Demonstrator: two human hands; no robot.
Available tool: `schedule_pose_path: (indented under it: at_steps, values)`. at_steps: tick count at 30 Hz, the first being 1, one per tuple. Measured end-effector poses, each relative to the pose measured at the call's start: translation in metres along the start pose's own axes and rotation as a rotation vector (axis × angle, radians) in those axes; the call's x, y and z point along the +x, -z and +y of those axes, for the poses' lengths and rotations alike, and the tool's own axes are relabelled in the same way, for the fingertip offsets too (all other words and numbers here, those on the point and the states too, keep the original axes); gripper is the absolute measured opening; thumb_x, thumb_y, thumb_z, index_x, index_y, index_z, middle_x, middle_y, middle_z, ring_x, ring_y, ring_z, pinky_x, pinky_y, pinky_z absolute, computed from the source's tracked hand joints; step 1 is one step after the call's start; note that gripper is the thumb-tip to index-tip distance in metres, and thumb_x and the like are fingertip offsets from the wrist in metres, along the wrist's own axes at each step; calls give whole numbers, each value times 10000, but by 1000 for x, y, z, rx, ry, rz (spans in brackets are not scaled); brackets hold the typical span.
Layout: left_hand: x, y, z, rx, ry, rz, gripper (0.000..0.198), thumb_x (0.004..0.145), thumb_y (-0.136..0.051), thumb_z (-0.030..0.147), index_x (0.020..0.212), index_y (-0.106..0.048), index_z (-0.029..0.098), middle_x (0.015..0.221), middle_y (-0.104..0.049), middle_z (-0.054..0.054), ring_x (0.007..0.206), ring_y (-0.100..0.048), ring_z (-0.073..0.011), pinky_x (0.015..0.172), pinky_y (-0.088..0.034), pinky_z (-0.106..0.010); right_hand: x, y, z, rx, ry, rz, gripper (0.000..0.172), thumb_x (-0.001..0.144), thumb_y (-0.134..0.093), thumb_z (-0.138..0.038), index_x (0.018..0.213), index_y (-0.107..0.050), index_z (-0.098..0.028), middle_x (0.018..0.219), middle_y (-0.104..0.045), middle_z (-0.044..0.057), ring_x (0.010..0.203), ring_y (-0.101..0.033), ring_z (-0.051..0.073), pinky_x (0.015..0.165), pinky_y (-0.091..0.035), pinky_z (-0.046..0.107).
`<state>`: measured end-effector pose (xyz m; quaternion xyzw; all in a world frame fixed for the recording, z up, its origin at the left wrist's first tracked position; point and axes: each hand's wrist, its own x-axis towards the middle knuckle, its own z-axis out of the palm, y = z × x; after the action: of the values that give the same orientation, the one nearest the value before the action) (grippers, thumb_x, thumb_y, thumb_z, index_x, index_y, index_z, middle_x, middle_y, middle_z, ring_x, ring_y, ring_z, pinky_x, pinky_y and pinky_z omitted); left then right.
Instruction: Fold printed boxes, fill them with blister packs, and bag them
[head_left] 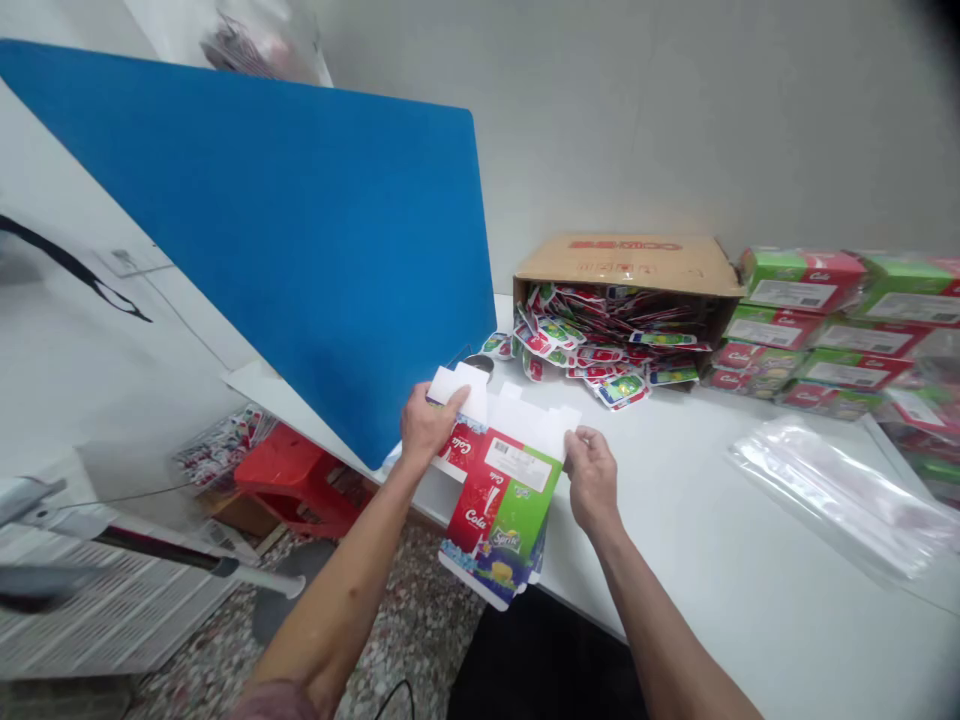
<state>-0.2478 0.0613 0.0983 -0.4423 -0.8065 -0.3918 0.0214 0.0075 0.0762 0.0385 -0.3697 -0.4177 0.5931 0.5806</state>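
On a white table, a flat red-and-green printed cardboard carton juts past the edge. The left hand grips its white-backed corner, fingers closed narrowly over it; the right hand seems to pinch the opposite edge, a level hold that suits keeping the card unbent.

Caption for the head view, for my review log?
Left hand and right hand hold an unfolded red-and-green Cola cardboard box blank at a white table edge, near a tan cardboard carton.
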Motion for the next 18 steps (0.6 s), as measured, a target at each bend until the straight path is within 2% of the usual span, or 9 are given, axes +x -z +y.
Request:
schedule_pose_path:
  at_steps: [2,4,6,8,11,13,16,18]
  values:
    - [5,20,29,-91,-1,100,650,719,-728,708,1106,-626,196,1087,-741,-118,958,-685,-293,785,-502,-354,7,-2,-17,45,29,47,325,853,-695,-530,938,-577,-239,682,-552,-77,589,-483,116,582,-417,239]
    - [6,36,62,-222,-74,174,591,692,-781,661,1030,-628,200,1022,-747,-91,895,-690,-260,737,-505,-327,11,-4,-38,71,59,73,343,872,-665,-556,972,-603,-233,797,-640,-39,671,-566,137,625,-469,255]
    - [5,46,94,-400,-150,174,520,708,-798,603,974,-626,191,958,-747,-70,812,-692,-219,661,-504,-287,14,-6,-60,75,95,95,373,893,-628,-579,1005,-634,-224,908,-699,1,760,-624,165,659,-498,272]
    - [-1,49,123,-562,-213,158,463,735,-799,557,940,-626,180,892,-741,-51,738,-681,-182,604,-496,-253,19,-4,-81,67,145,162,405,881,-634,-597,987,-660,-208,932,-724,17,784,-647,185,660,-506,287]
    - [-15,42,155,-736,-285,126,421,750,-810,506,923,-632,167,839,-736,-34,696,-669,-152,602,-506,-231,32,6,-109,64,261,357,417,801,-735,-581,918,-685,-184,872,-732,18,746,-652,195,639,-505,302]
    - [-28,32,171,-810,-297,149,412,733,-835,477,911,-643,158,828,-741,-30,703,-672,-146,635,-517,-229,41,18,-124,77,375,461,390,767,-784,-535,889,-692,-176,844,-725,14,730,-646,187,649,-503,305]
    - [-45,15,185,-931,-261,195,386,749,-832,457,922,-683,146,865,-759,-41,767,-693,-159,711,-537,-245,50,40,-137,107,531,490,326,769,-792,-465,896,-695,-180,854,-718,6,762,-641,176,715,-501,308]
    - [-50,5,188,-1039,-236,139,385,828,-749,501,955,-714,140,902,-768,-57,825,-710,-183,757,-552,-272,53,57,-140,112,578,440,283,764,-788,-414,905,-694,-188,870,-716,4,799,-638,174,772,-497,314]
